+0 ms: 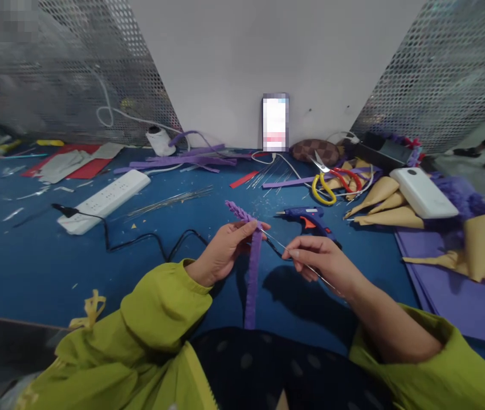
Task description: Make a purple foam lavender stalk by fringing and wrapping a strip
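Pinched in my left hand (227, 250) is a purple strip (252, 285), which hangs down toward my lap. Its upper end is coiled into a small fringed purple spike (239, 212) pointing up and left. A thin metal wire (275, 239) runs from the coil at my left fingertips to my right hand (318, 257), whose fingers are closed round it. The wire's far end passes back along my right wrist. Just beyond my right hand lies a blue glue gun (306, 216) with an orange trigger, apart from my fingers.
A white power strip (105, 199) with a black cord (139, 236) lies left. Scissors (325, 179), loose wires (174, 200) and purple strips (191, 158) lie farther back. A phone (275, 122) leans on the panel. At right are a white power bank (425, 192), tan paper-wrapped cones (396, 217) and purple sheets (464, 307).
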Available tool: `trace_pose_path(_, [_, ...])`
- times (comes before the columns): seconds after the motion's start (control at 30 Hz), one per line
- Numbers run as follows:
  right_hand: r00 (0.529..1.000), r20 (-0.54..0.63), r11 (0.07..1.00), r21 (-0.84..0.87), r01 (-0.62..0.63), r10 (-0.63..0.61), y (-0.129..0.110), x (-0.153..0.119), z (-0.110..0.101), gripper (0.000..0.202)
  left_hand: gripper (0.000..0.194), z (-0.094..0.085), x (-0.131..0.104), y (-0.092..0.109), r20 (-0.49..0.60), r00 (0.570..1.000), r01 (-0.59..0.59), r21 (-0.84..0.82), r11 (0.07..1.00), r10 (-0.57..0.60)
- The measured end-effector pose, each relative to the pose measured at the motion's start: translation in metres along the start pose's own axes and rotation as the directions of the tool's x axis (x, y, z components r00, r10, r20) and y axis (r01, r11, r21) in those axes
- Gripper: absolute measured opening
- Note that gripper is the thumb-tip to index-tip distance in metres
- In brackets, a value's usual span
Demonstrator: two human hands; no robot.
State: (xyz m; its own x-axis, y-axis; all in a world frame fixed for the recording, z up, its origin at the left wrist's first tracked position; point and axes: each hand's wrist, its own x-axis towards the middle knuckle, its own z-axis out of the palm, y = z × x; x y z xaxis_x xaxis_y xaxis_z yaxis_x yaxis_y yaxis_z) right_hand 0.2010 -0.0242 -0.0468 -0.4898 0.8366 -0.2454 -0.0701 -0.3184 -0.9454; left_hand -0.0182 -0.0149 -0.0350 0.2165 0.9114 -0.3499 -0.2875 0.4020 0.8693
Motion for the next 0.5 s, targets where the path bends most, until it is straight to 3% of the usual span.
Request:
trace_pose_path(0.23, [1.0, -0.011, 0.999, -0.038, -0.003, 0.002, -0.0017, -0.0006, -0.0015, 0.023, 0.027, -0.0016, 0.0004, -0.0007, -0.049, 0.999, 0.009, 0.017, 1.0, -0.008])
trace_pose_path(0.5, [1.0, -0.025, 0.999, -0.042, -0.015, 0.014, -0.0024, 0.0009, -0.0025, 0.022, 0.031, -0.0036, 0.0031, -0.0006, -0.033, 0.999, 0.008, 0.014, 1.0, -0.007])
